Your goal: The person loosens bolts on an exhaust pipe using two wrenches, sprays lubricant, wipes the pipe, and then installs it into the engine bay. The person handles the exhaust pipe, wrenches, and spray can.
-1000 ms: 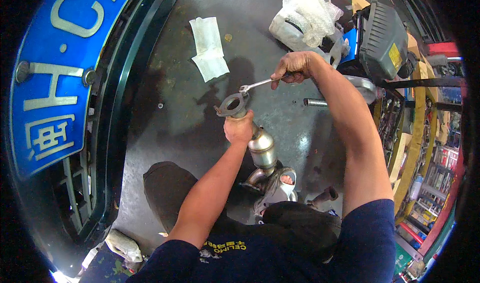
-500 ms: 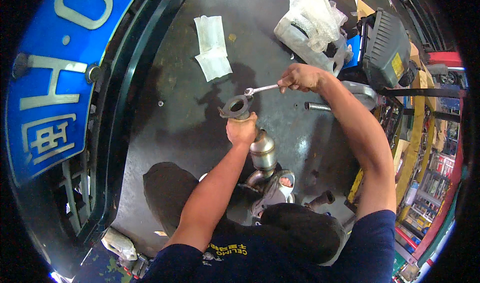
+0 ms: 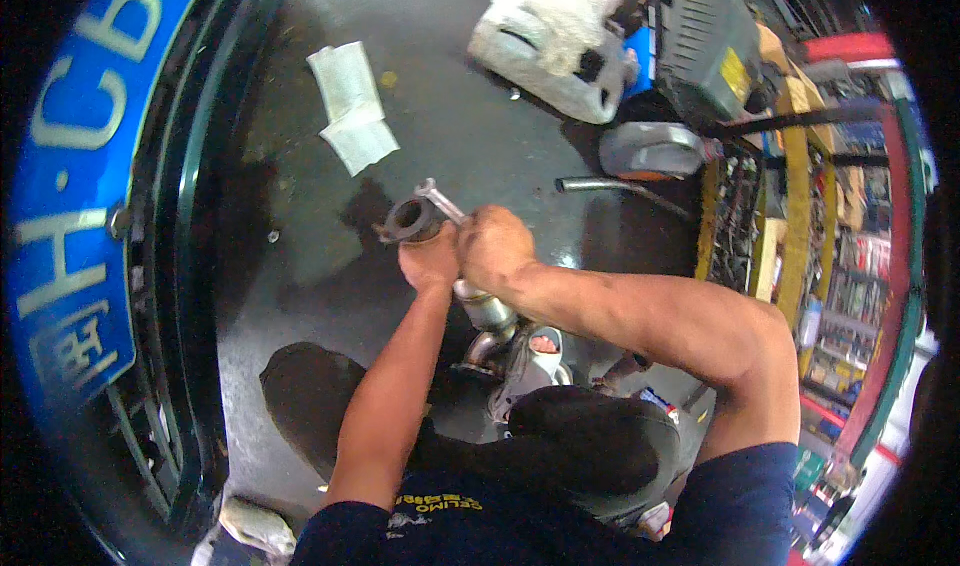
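Gripping the metal exhaust pipe (image 3: 487, 308) just below its flange (image 3: 407, 220), the left hand (image 3: 430, 263) has its fingers wrapped around the neck. The right hand (image 3: 500, 246) is beside it, fingers curled into a fist around a wrench (image 3: 440, 203), whose open end shows near the flange. The pipe slants between the person's knees, above a smooth, dark grey floor (image 3: 300, 291) with a dull shine. Spread on that floor are a creased white sheet (image 3: 352, 108), a small metal ring (image 3: 273, 236) and, to the right, a silver tube (image 3: 578, 184) near a grey jug (image 3: 650, 151). Farther off lie a pale wrapped part (image 3: 545, 51) and a black ribbed housing (image 3: 705, 51). A vehicle's dark front (image 3: 190, 216) with a blue plate (image 3: 80, 156) lines the left; yellow-framed shelving (image 3: 795, 201) and a red-edged rack (image 3: 892, 256), crowded with small goods, fill the right.
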### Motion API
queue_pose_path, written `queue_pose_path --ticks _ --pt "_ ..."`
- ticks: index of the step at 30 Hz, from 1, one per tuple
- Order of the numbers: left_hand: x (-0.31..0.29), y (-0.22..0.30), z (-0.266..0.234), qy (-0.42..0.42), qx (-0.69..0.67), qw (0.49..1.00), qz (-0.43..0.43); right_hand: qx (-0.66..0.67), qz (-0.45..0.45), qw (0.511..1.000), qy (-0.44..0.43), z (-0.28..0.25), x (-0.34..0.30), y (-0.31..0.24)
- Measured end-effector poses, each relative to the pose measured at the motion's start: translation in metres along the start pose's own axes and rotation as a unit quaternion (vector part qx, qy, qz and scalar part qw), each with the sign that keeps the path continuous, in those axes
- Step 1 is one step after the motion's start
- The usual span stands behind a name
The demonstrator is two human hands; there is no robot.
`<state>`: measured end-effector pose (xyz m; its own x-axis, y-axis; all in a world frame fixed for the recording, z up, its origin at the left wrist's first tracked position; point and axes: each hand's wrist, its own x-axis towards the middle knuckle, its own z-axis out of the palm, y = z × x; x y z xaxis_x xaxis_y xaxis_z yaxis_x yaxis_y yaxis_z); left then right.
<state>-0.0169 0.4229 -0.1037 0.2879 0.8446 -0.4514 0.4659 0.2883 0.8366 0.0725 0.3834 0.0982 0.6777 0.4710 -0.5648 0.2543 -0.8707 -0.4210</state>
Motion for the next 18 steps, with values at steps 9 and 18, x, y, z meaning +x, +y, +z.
queue_pose_path --ticks 9,18 --pt "-0.037 0.066 -0.026 -0.155 0.514 0.837 0.106 0.037 0.053 0.998 -0.023 0.01 -0.007 -0.015" --pt "-0.028 0.08 -0.007 -0.126 0.443 0.887 0.03 0.258 -0.09 0.961 -0.041 0.006 -0.017 0.037"
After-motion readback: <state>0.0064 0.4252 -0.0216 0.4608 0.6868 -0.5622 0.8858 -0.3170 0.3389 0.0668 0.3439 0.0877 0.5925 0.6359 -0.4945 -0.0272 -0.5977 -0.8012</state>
